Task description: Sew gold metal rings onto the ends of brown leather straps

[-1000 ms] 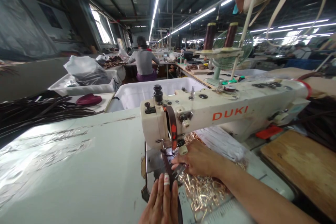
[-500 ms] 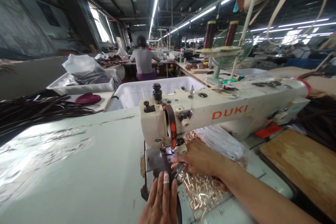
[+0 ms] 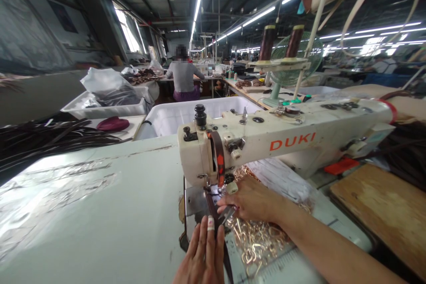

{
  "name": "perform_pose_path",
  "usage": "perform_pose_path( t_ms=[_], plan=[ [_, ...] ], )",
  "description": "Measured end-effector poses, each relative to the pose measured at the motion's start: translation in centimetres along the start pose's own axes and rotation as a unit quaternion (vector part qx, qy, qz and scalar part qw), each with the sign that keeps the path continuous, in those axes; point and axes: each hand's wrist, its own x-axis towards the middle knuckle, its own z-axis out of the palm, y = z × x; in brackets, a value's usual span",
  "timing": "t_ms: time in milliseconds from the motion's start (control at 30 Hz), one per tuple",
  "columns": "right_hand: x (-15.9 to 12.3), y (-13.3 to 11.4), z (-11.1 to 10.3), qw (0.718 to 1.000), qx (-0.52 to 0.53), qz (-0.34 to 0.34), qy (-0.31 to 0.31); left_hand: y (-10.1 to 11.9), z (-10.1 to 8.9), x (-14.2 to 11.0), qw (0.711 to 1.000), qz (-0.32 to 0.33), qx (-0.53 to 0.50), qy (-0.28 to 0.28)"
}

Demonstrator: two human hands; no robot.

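A dark brown leather strap runs under the needle area of the white sewing machine. My left hand lies flat on the strap just in front of the metal plate, fingers stretched out, with a white wrap on one finger. Close to the presser foot, my right hand has its fingers curled around metal scissors, whose pointed blades stick out toward the strap. Its index fingertip is at the strap's right edge. The scissors' handles are hidden in the palm.
Gold-coloured metal hooks in a clear bag lie under my right forearm. A wooden board is at the right. Behind the machine stand a white bin and thread spools. Dark strips are piled at left. A person sits farther back.
The strap's near end has shifted slightly right beside my left hand. Both hands stay in nearly the same place, and the view has moved very slightly.
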Motion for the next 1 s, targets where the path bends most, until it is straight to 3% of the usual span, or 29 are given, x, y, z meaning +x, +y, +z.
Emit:
perform_pose_path(
  t_ms=[267,667,833,1000],
  plan=[
    [0.0,-0.1,-0.2,1.000,0.007,-0.008,-0.010,0.4,0.9,-0.6,1.000,-0.008,-0.014,0.011],
    [0.0,-0.2,-0.4,1.000,0.010,0.003,-0.020,-0.1,0.3,-0.1,0.999,-0.011,-0.026,0.015],
    [0.0,-0.3,-0.7,1.000,0.011,0.001,-0.024,-0.4,0.0,0.1,0.999,0.004,-0.032,-0.021],
    [0.1,-0.3,-1.1,0.999,0.011,-0.001,-0.035,-0.9,-0.5,0.4,0.999,0.009,-0.044,-0.018]
  ],
)
